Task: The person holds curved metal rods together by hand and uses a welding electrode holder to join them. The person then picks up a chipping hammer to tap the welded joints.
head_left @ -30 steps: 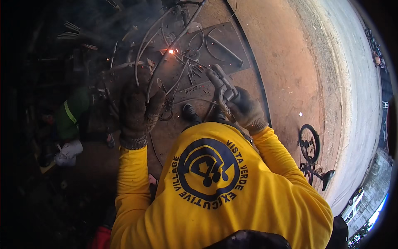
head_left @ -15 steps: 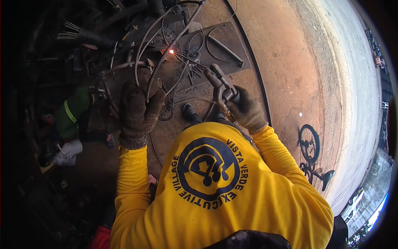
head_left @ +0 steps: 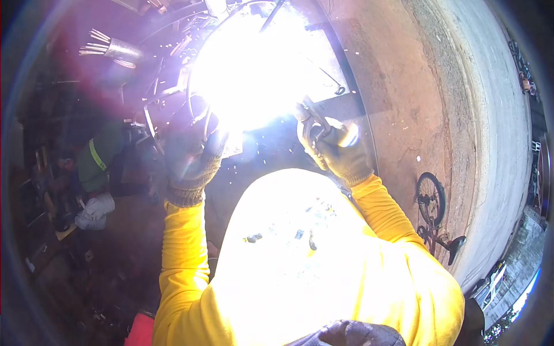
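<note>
In my gloved right hand is a welding electrode holder, gripped with its jaw end toward a blinding white welding arc. Glare swallows the electrode, the joint and most of the metal around them. My gloved left hand is closed around bent metal rods at the left side of the glow; where its fingers meet the rods is dim. Sparks scatter about the arc. Both hands stay apart, with the arc ahead of and between them.
A metal plate shows past the glare. At upper left lies a tube of welding rods. Someone in a green top is at the left. A bicycle stands on the dirt at right, beside a paved road.
A small orange glowing spot has given way to a huge white arc with flying sparks, washing out the workpiece and my shirt front. My hands have hardly moved.
</note>
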Motion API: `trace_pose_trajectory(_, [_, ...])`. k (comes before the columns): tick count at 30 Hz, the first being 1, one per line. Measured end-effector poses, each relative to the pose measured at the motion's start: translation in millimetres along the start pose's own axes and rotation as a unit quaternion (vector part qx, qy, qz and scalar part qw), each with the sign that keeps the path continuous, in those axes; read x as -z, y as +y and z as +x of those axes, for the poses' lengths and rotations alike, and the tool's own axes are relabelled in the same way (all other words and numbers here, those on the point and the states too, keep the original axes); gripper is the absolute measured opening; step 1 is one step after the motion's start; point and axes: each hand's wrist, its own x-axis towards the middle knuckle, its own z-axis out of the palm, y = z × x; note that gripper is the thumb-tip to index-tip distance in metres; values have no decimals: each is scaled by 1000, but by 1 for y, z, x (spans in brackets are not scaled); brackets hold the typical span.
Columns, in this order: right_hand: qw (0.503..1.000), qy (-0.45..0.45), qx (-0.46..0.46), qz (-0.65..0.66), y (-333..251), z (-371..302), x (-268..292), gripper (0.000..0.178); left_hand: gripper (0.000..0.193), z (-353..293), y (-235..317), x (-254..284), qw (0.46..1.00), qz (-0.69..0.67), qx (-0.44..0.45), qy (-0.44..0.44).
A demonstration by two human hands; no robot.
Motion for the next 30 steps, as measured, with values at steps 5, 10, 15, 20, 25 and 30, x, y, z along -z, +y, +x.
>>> trace_pose_trajectory(5, [998,25,-60,-9,-17,-5,4,63,44,-9,-5,3,978,166,-119,41])
trace_pose_trajectory(10, [996,42,-37,63,-7,-8,1,63,44,-5,-7,2,997,-71,16,-27])
trace_pose_trajectory(15, [997,20,-58,46,-11,-10,5,62,37,-6,-18,-2,896,357,-256,63])
trace_pose_trajectory(20, [998,21,-44,39,-8,-13,6,62,26,3,-18,-6,995,11,38,89])
trace_pose_trajectory(25, [997,16,-50,56,-6,-18,9,62,22,26,-4,-2,979,-129,145,64])
trace_pose_trajectory(30, [998,-9,-50,21,-3,-24,16,63,25,29,-10,-4,971,-149,166,81])
